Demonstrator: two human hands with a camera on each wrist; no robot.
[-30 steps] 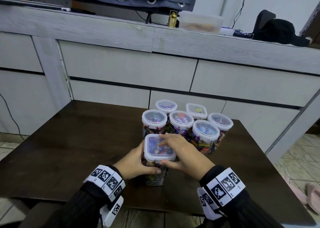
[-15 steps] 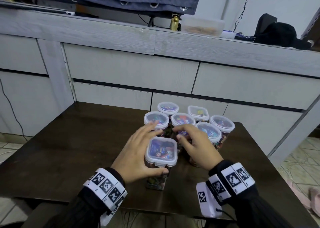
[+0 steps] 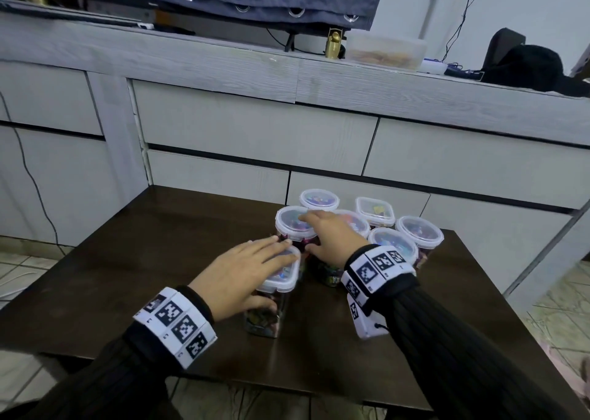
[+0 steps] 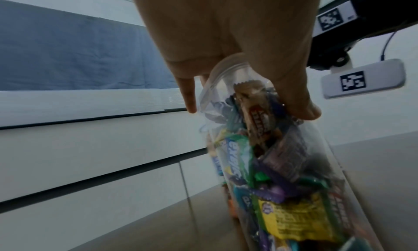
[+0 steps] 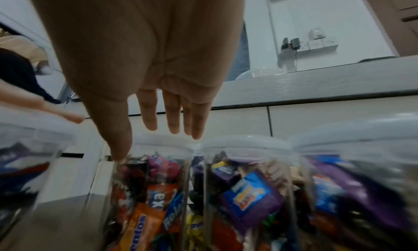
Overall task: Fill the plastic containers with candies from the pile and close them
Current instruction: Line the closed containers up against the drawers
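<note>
A tall clear container with a square lid (image 3: 284,280), full of wrapped candies, stands at the front of the dark table (image 3: 143,260). My left hand (image 3: 245,269) lies over its lid with fingers stretched across the top and the thumb clasping the side wall. In the left wrist view the thumb and one finger straddle the container (image 4: 271,165). My right hand (image 3: 329,237) reaches over the group behind. Its straight fingers hover at the lid of a round container (image 3: 289,228). In the right wrist view the thumb tip touches that container (image 5: 158,183) below the lid. All containers in sight are lidded.
Several more lidded, candy-filled containers (image 3: 419,231) stand close together just behind, near the table's far edge. A grey drawer cabinet (image 3: 255,132) rises right behind the table. On its top sit a plastic box (image 3: 386,51) and a black bag (image 3: 523,65).
Both hands came off the square lid. The left hand then settled flat over it again, while the right hand moved forward over the round containers.
</note>
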